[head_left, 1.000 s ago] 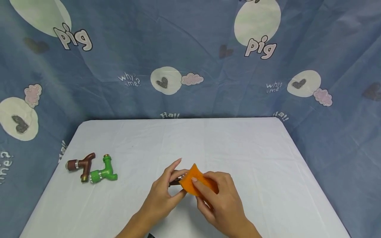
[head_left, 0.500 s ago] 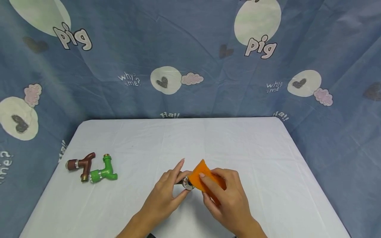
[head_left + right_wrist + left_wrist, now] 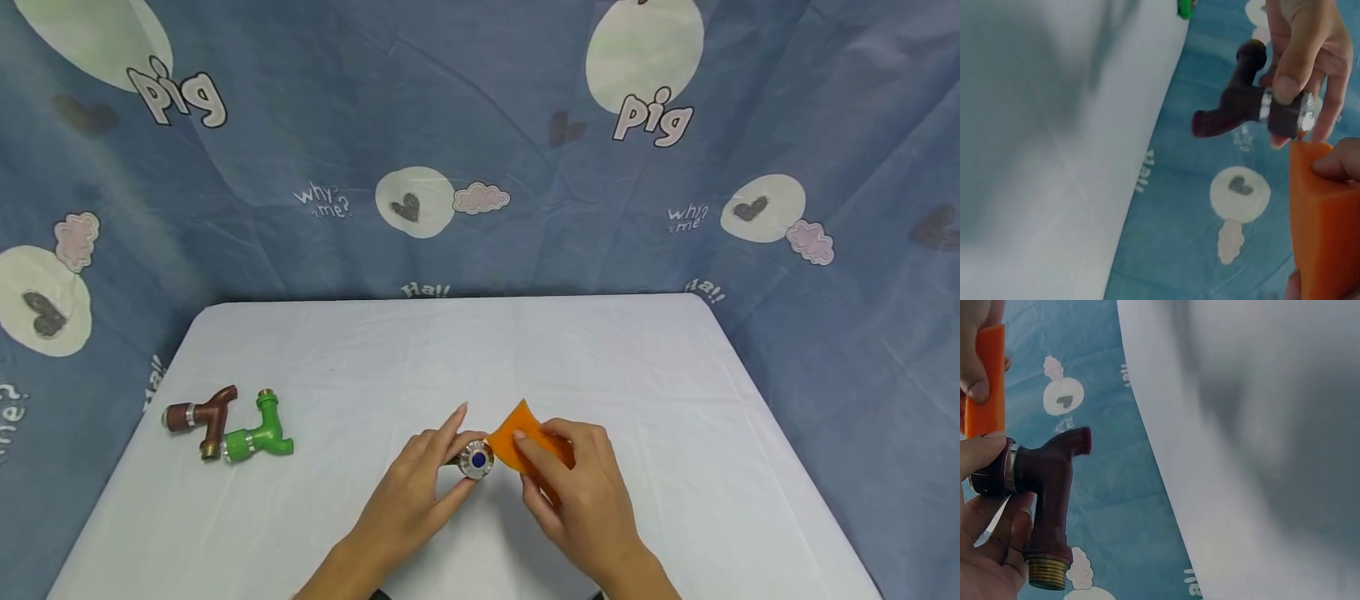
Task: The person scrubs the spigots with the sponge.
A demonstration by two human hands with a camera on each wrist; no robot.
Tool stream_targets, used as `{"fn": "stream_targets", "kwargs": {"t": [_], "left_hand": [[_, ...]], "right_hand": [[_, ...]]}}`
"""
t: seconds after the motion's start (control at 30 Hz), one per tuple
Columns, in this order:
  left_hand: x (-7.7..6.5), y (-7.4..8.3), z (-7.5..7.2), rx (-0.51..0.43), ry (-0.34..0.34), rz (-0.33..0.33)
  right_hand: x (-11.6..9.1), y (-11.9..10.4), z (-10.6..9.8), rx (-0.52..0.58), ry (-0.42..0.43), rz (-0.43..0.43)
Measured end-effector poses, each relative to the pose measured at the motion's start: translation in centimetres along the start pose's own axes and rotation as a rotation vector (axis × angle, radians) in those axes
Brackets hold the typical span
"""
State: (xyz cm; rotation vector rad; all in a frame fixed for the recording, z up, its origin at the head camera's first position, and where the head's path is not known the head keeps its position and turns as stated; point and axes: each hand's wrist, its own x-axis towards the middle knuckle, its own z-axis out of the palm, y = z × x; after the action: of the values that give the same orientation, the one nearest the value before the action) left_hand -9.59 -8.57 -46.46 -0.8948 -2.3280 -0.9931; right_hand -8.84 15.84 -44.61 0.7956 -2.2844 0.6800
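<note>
Blue curtain (image 3: 480, 125) behind, white bench (image 3: 637, 375) in front, and from the head view all eyes go to the held tap (image 3: 452, 461)! Left grip (image 3: 416, 487) has it pinched, one finger pointing up and away, the blue-centred knob (image 3: 476, 472) facing us. Just right of the held tap sits the sponge (image 3: 523, 417), orange, bowed and grasped in the right grip (image 3: 588, 496). Well left of the held tap lie the green tap (image 3: 264, 435) and brown tap (image 3: 213, 417), close together on the bench.

Over to the left wrist: held tap side-on, thumb over its knob, threaded brass end (image 3: 1047, 573) pointing down, sponge above the knob.

Right wrist now: sponge directly below the held tap's knob, thumb pressed into it; whether they touch, I can't tell. Up and left of the held tap, a sliver of green tap!
</note>
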Motion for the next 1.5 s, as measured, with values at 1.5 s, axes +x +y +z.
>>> {"fn": "stream_targets", "kwargs": {"t": [1.5], "left_hand": [[-0.2,-0.1,0.2,-0.042,0.127,-0.043]], "right_hand": [[-1.2,-2.2,1.6,0.053,0.095,-0.096]]}}
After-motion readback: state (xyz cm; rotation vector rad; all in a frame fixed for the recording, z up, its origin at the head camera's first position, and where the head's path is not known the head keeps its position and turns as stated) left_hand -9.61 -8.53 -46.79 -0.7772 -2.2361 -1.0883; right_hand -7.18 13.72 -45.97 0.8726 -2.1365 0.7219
